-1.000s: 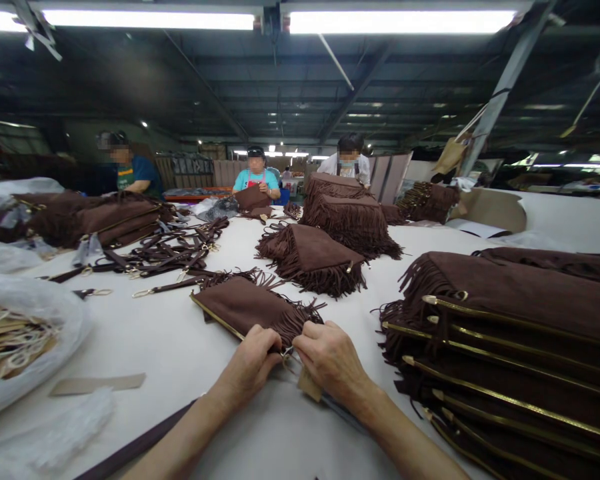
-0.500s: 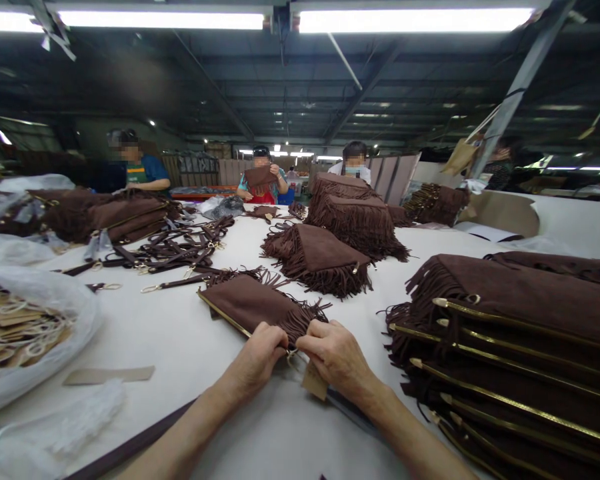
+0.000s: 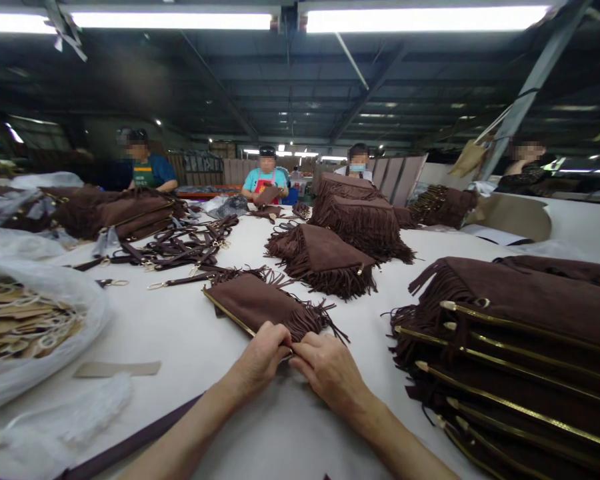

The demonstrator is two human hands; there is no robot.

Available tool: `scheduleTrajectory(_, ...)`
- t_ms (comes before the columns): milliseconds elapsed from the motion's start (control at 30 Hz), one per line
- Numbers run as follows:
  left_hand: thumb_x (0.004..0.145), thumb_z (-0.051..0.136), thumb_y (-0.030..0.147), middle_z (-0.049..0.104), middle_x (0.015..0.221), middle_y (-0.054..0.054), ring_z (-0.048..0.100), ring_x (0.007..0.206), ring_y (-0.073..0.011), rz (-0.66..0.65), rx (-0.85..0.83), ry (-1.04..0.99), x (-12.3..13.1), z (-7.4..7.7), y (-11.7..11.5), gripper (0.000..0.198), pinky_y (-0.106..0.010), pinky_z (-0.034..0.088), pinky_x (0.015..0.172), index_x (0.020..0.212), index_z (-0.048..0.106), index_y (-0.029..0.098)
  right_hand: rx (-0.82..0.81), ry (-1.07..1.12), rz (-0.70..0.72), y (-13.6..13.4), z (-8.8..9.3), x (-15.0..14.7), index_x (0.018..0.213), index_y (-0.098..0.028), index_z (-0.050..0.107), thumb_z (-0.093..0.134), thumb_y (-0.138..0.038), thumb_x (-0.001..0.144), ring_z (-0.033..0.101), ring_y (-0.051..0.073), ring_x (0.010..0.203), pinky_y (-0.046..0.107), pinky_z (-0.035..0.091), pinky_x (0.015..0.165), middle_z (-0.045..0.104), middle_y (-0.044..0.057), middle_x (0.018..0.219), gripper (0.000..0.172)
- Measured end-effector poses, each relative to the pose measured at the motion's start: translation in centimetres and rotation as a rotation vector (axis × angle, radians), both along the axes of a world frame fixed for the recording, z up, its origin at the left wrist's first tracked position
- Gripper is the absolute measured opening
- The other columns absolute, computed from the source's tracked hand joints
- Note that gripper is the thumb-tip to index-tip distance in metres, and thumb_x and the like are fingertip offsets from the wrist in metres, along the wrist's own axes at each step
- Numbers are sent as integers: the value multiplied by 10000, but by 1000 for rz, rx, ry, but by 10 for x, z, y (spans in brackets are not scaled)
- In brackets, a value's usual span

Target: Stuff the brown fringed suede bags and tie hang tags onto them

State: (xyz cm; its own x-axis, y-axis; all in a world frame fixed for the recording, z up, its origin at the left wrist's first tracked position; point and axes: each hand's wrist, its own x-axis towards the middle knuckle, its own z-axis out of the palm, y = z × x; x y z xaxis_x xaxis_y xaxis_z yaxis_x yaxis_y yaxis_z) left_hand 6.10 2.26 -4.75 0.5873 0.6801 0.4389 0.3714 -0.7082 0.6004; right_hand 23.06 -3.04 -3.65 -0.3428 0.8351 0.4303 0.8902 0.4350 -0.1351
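A dark brown fringed bag [image 3: 250, 298] lies flat on the white table, its gold zipper edge facing me. My left hand [image 3: 265, 350] is closed in a pinch on the bag's near corner, at the zipper end. Fingertips almost touching it, my right hand [image 3: 327, 367] is closed too, beside the fringe; what it pinches is hidden by the fingers. A bit of metal shows between the two hands. Under my left forearm runs a dark strap [image 3: 145, 432].
Stacked fringed bags [image 3: 530, 333] rise at the right, with more bags [image 3: 330, 257] ahead. Loose straps with clasps [image 3: 180, 247] lie left of centre. A plastic sack [image 3: 93, 313] of tan tags and a tan strip [image 3: 117, 369] are at left. Co-workers [image 3: 266, 180] stand across the table.
My right hand has shifted slightly left, closer to my left hand. The tan tag and pale loop that hung beneath it are out of sight. A co-worker opposite has lowered a brown piece.
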Motion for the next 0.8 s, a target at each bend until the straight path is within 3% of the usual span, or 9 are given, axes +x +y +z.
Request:
scheduleTrajectory(100,857,447,108,512,808,-15,484,819,-174,-1,-6,8,0,-2,1,118,-289,423,722,793,485,200,37,5,-77,-1,-8,-6,822,-193,642,581,-185,892,533,171,686,305,298,631,619,29,793,93)
scheduleTrajectory(333,919,409,163,536,851,-19,489,840,-171,-83,-47,40,-10,12,-1,119,-296,418,767,854,502,199,-122,255,-11,7,-12,0,803,-198,620,555,-133,851,553,139,722,255,344,645,596,-14,778,104)
scheduleTrajectory(400,881,514,195,562,904,-29,485,864,-186,-114,44,112,-14,18,-3,19,-317,411,781,875,496,197,-158,320,1,8,-12,2,807,-198,628,554,-144,862,556,136,724,253,357,658,608,-15,779,107)
scheduleTrajectory(500,814,640,217,593,962,-57,484,886,-218,-50,253,293,-13,20,-5,151,-355,390,779,857,498,186,-184,368,15,9,-12,3,796,-195,630,552,-137,861,552,137,714,257,365,663,614,-14,771,117)
scheduleTrajectory(567,871,579,211,607,925,-59,485,859,-220,5,391,388,-10,18,-6,84,-363,372,754,828,514,181,-187,375,13,9,-14,2,782,-192,628,559,-135,856,545,140,703,261,364,655,612,-13,759,117)
scheduleTrajectory(667,940,453,188,611,858,-49,480,805,-207,-28,532,418,-3,14,-7,159,-363,347,721,802,534,182,-194,393,13,9,-14,2,767,-185,633,561,-163,873,539,147,692,268,366,642,612,-5,748,129)
scheduleTrajectory(733,940,420,162,606,845,-49,477,794,-205,-48,517,359,-2,12,-7,179,-363,345,717,804,535,181,-219,429,44,8,-11,4,792,-182,652,570,-174,870,551,152,713,269,383,651,624,3,770,113)
scheduleTrajectory(800,923,406,140,588,837,-52,480,799,-204,-4,379,216,-3,11,-7,169,-352,360,721,807,523,179,-255,489,94,7,-5,7,885,-190,676,587,-150,840,572,156,761,265,410,681,644,10,838,108)
